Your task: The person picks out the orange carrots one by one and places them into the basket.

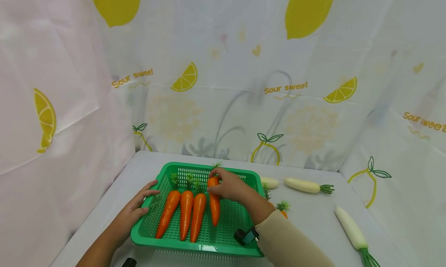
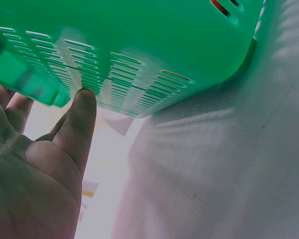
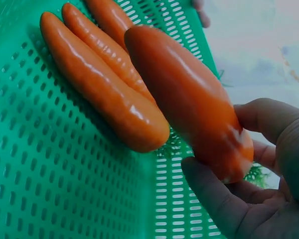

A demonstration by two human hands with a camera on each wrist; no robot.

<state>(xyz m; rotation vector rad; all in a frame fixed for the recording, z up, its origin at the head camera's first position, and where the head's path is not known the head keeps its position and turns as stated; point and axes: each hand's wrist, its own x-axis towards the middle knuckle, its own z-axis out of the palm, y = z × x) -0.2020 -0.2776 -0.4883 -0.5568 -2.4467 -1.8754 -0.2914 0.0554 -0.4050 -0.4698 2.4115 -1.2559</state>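
Observation:
A green plastic basket (image 1: 195,249) with slotted walls stands on the white table. Three orange carrots (image 1: 186,211) with green tops lie side by side in its left half. My right hand (image 1: 228,185) grips another carrot (image 3: 189,104) near its leafy end, thumb on one side and fingers on the other. This carrot is over the inside of the basket, its tip toward me. At the basket's left side, my left hand (image 1: 132,211) holds the rim, fingers over the edge. In the left wrist view its thumb (image 2: 82,119) presses against the outer wall.
White radishes with green leaves lie right of the basket: one radish (image 1: 303,185) at the back, another (image 1: 350,228) nearer the right edge, a third (image 1: 270,182) partly behind the basket. Carrot tops (image 1: 283,206) show beside my right forearm. Lemon-print cloth (image 1: 223,85) hangs around the table.

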